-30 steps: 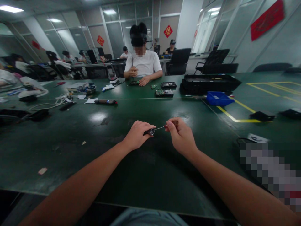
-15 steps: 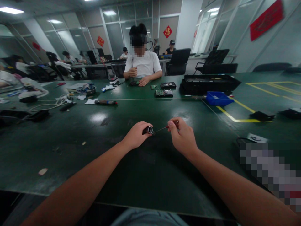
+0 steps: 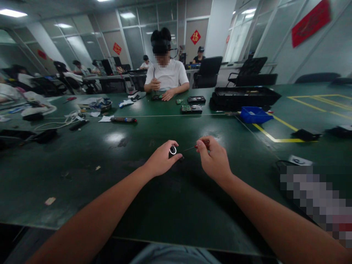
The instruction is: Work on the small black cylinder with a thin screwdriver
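My left hand (image 3: 161, 160) is closed round a short black cylinder with a silver ring at its open end (image 3: 173, 150), held just above the green table (image 3: 115, 183). My right hand (image 3: 213, 158) pinches the red handle of a thin screwdriver (image 3: 190, 148). Its metal shaft points left toward the cylinder's ring, with the tip a short way from it. Both forearms reach in from the bottom of the view.
Across the table a person in a white shirt (image 3: 167, 75) works on small parts. Hard drives (image 3: 191, 109), a black tray (image 3: 244, 97) and a blue bin (image 3: 255, 114) lie at the far right. Cables and tools (image 3: 68, 119) clutter the far left. A blurred patch lies at my right.
My left hand has turned the cylinder so its ringed end now faces up toward me. The screwdriver tip has come out of the cylinder and sits slightly apart from it.
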{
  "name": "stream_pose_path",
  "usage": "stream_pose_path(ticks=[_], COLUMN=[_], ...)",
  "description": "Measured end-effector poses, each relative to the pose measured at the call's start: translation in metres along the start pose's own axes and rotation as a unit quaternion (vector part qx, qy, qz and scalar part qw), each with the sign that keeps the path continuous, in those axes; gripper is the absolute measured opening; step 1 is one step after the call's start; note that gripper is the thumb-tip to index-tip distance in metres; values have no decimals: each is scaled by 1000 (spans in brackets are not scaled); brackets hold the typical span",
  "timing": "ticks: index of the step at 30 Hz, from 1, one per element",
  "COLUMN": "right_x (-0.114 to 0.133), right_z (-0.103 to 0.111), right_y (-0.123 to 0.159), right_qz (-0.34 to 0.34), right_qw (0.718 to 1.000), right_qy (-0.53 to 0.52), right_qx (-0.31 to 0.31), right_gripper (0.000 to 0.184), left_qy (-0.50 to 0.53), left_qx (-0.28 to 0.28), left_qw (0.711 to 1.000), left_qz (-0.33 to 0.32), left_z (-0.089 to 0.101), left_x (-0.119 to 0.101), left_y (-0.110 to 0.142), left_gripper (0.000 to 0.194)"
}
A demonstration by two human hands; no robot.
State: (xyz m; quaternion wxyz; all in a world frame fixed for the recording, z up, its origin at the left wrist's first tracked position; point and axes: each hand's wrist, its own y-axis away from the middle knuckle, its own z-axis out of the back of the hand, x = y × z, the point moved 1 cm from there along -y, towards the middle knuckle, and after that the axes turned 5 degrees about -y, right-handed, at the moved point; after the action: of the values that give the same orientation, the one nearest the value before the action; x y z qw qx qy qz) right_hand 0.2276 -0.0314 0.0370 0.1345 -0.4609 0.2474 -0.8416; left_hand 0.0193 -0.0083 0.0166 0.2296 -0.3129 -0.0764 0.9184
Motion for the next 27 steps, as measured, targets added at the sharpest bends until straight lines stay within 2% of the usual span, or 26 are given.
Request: stream_pose_path(ticks=[5,8,13,17,21,23,27], right_x=[3,3,2,1,1,1,3], right_z=[1,2,1,0,0,0,2], right_y=[0,0,0,0,0,0,1], right_qz=[-4,-6,-7,-11,-10,-11,-25], right_qw=[1000,1000,1000,1000,1000,1000,999], right_qy=[8,6,2,2,3,1,-15], right_qx=[5,4,1,0,3,6,25], right_gripper=[20,21,22,21,21,21,21], left_qy=[-51,-95,-185,-202,-148,-93,78], left_qx=[27,49,93,103,97,75,28], left_qw=[997,990,973,968,980,990,996], left_qz=[-53,-87,-98,-104,-92,-68,43], left_z=[-4,-7,-13,-16,-9,-1,19], left_x=[1,2,0,2,6,8,16], left_y=[-2,-2,-3,-7,-8,-8,-11], left_gripper=[18,23,37,29,26,25,27])
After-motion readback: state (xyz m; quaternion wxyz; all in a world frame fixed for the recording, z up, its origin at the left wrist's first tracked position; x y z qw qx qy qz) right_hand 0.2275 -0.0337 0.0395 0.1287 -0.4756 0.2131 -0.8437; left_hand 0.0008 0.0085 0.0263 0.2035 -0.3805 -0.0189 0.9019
